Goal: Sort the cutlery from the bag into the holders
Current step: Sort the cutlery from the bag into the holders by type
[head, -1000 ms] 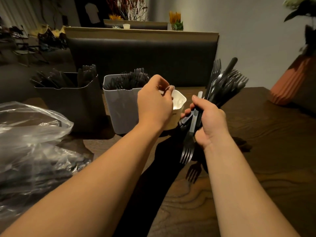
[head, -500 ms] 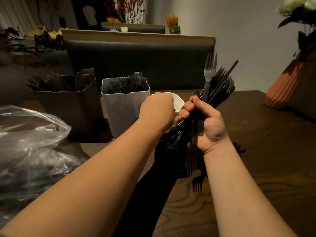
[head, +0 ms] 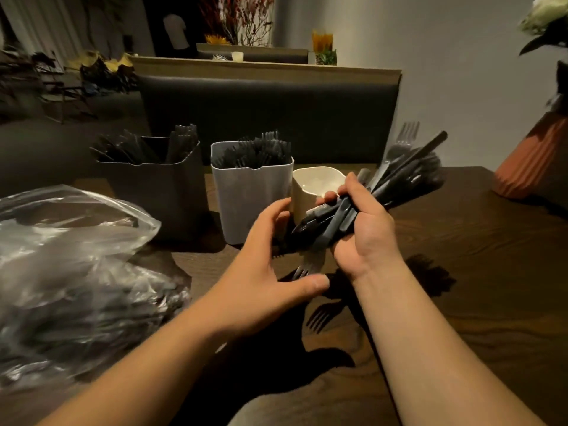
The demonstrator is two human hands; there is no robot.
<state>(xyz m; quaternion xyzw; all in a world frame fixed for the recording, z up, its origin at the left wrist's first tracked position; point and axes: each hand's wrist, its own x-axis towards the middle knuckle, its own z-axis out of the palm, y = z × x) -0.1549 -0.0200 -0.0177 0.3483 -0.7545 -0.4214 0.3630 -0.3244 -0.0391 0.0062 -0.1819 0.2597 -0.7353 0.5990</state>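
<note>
My right hand (head: pixel 362 229) grips a bundle of black plastic cutlery (head: pixel 399 176), its far ends fanning up and right; one fork (head: pixel 307 265) hangs tines-down below the fist. My left hand (head: pixel 264 265) is spread open just left of the bundle, thumb under the hanging fork's tines, holding nothing. Three holders stand behind: a dark one (head: pixel 153 192) with knives, a grey one (head: pixel 252 198) full of forks, and a cream one (head: pixel 313 182) right behind my hands. A clear plastic bag (head: pixel 70 272) with more black cutlery lies at the left.
The dark wooden table (head: pixel 461 272) stretches to the right. An orange ribbed vase (head: pixel 534 161) with a plant stands at its far right. A dark padded bench back (head: pixel 270 118) runs behind the holders.
My left hand has dropped from the cream holder's rim and opened below the bundle. My right hand has tilted the bundle rightward and turned palm-up.
</note>
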